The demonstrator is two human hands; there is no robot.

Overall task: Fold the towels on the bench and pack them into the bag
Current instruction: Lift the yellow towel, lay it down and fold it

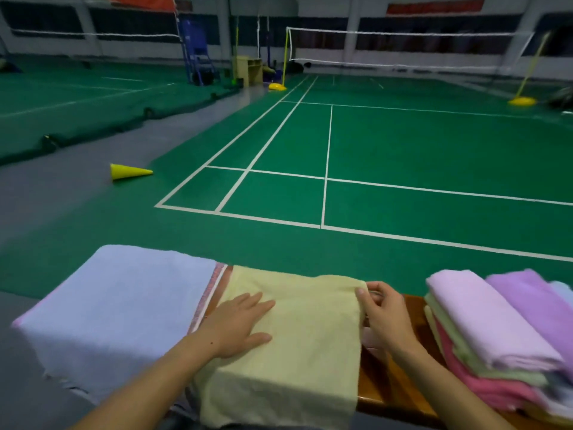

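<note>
A yellow towel (288, 342) is spread over the wooden tabletop (390, 380), mid-fold. It is pressed flat by the left hand (238, 324); its far right corner is pinched by the right hand (384, 308). A fold leftward seems needed next.

A dim indoor scene is shown, lit evenly and softly from overhead, so that only faint shadows are cast beneath the hands and no glare is seen on the green court floor (403, 150). Strong wide-angle distortion is seen, with the court lines and far nets (403, 34) bowed toward the edges. The far wall is rendered soft and murky, and blur is seen at the right edge on the stack of folded towels (496, 330) and along the lower corners.
</note>
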